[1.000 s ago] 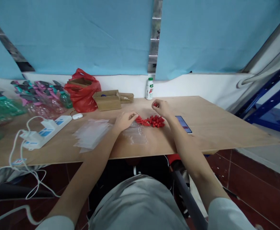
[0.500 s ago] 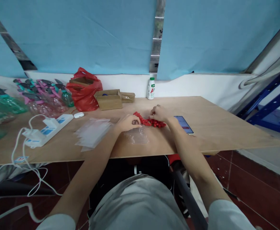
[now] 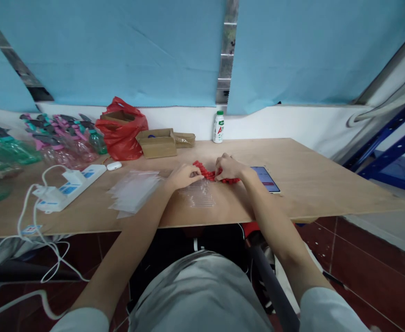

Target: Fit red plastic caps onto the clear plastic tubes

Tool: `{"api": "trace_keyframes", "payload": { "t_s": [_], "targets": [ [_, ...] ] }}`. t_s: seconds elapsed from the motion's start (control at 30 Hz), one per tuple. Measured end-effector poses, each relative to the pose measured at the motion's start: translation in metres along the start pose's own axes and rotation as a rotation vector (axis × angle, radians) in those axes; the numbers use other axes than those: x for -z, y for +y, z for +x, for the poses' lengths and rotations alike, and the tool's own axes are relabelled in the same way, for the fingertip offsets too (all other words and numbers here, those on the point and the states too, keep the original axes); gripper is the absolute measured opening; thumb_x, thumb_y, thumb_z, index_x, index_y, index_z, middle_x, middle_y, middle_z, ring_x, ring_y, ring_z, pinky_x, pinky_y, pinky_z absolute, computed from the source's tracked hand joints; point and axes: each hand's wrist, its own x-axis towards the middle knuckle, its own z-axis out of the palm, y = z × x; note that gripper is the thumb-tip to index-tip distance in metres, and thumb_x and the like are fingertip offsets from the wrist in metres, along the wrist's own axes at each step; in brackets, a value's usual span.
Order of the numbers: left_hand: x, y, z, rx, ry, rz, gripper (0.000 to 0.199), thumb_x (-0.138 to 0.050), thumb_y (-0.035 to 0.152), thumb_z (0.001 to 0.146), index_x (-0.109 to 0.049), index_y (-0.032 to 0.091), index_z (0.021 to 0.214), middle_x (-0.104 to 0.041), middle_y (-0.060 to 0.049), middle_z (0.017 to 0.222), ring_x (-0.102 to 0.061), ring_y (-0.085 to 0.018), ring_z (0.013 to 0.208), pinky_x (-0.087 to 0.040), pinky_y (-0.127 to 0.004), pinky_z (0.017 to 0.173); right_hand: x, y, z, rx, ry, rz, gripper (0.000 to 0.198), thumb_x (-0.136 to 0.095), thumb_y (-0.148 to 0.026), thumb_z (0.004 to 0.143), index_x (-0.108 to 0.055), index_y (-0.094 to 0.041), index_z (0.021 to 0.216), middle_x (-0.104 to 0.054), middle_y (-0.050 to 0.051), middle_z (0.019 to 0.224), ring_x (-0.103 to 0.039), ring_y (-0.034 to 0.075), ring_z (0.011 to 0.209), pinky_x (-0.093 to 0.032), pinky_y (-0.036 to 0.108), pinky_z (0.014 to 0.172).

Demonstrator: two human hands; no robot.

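Observation:
Small red pieces (image 3: pixel 205 172) lie in a loose row across the middle of the table, partly hidden by my hands. My right hand (image 3: pixel 227 167) reaches down among them, its fingers bent together on a red piece. Just left of the row, my left hand (image 3: pixel 186 176) has thumb and fingertips pinched together; what sits between them is too small to make out. Below that hand lies a batch of thin clear plastic tubes or strips (image 3: pixel 202 197). A fanned stack of clear plastic bags (image 3: pixel 133 191) rests beside my left forearm.
A phone (image 3: pixel 265 180) lies right of my right wrist. Behind stand a white bottle (image 3: pixel 218 127), an open cardboard box (image 3: pixel 157 145) and a red plastic bag (image 3: pixel 124 136). A power strip (image 3: pixel 73 186) with cables and several spray bottles (image 3: pixel 64 145) occupy the left side.
My right hand has come down and slightly left onto the red pieces, covering more of them. The left fingertips have straightened a little, while that hand stays in almost the same spot.

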Motion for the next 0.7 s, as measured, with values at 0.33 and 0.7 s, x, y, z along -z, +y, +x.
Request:
{"api": "trace_keyframes", "payload": {
  "t_s": [0.33, 0.7],
  "targets": [
    [-0.002, -0.003, 0.002, -0.048, 0.207, 0.0, 0.024, -0.067, 0.045, 0.101, -0.079, 0.025, 0.107, -0.073, -0.004, 0.103, -0.067, -0.022, 0.093, -0.05, -0.035, 0.088, 0.008, -0.002, -0.004, 0.128, 0.19, 0.545, 0.008, -0.069, -0.023, 0.075, -0.068, -0.02, 0.082, -0.071, -0.001, 0.076, -0.061, 0.015, 0.069, -0.045, 0.028, 0.068],
    [-0.005, -0.001, 0.003, -0.008, 0.169, -0.093, 0.03, -0.049, 0.039, 0.11, -0.072, 0.023, 0.123, -0.079, -0.004, 0.106, -0.07, -0.022, 0.092, -0.051, -0.035, 0.09, -0.003, -0.028, 0.005, 0.251, 0.405, 0.488, 0.027, -0.062, -0.024, 0.083, -0.07, -0.018, 0.108, -0.078, 0.005, 0.101, -0.066, 0.019, 0.084, -0.049, 0.028, 0.079]
  ]
}}
